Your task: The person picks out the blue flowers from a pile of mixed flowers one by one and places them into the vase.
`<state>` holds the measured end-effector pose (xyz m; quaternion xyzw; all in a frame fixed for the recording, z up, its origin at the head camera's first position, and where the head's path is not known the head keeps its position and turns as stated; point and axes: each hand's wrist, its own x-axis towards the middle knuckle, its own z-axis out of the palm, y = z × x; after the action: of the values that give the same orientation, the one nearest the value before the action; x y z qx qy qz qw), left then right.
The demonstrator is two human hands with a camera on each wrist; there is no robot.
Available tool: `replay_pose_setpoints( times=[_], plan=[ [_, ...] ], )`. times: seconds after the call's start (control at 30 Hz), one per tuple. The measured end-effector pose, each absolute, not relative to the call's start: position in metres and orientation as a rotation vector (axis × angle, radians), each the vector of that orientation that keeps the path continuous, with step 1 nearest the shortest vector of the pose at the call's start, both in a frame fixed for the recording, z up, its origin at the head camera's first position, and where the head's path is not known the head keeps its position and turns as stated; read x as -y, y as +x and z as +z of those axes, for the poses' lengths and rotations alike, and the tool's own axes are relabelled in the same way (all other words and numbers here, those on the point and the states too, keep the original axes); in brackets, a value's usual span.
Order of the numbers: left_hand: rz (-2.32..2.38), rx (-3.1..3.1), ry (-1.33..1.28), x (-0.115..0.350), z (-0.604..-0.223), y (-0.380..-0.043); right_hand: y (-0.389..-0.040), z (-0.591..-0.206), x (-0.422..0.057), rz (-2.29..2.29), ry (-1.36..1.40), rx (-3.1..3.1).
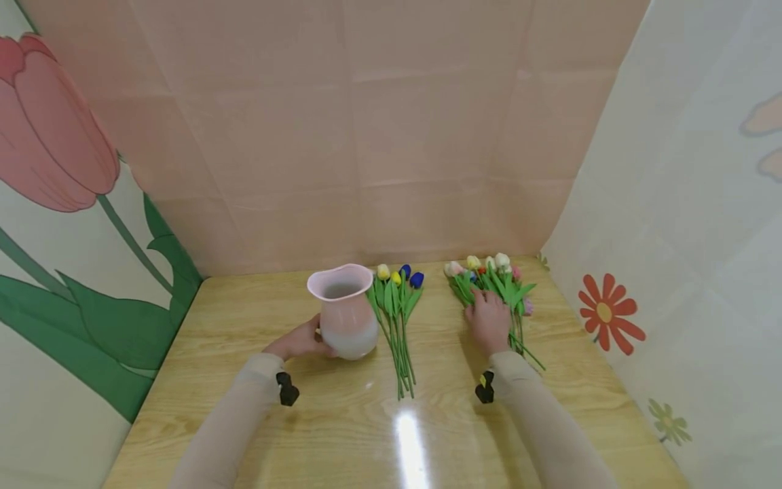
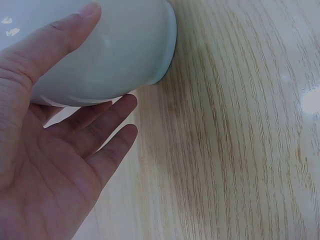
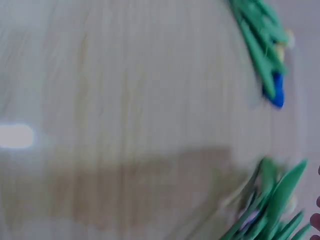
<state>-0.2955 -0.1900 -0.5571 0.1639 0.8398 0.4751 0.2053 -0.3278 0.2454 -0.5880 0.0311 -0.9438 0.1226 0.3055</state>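
Observation:
My left hand grips a vase with a wavy pink rim and a pale lower body. In the left wrist view the thumb lies over the vase, with the fingers along its other side. Its foot appears close over the wood. My right hand reaches over the right bunch of tulips, its fingers among the green leaves. These flowers have white, yellow and pink heads. In the right wrist view only fingertips show at the right edge, beside blurred leaves.
A second bunch of tulips, with white, yellow and blue heads, lies just right of the vase, stems toward me. Behind the wooden table rises a pink backdrop. Flower-printed sheets flank both sides.

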Motion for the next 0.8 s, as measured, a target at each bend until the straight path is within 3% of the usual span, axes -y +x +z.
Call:
replay_pose_setpoints(
  times=[0.33,0.8],
  plan=[
    [1.32,-2.356,0.453,0.19,-0.556,-0.294,-0.322,-0.572,-0.179,0.303,0.272,2.517],
    [1.322,-2.351,0.416,0.189,-0.553,-0.293,-0.293,-0.607,-0.09,0.178,0.305,2.895]
  ],
)
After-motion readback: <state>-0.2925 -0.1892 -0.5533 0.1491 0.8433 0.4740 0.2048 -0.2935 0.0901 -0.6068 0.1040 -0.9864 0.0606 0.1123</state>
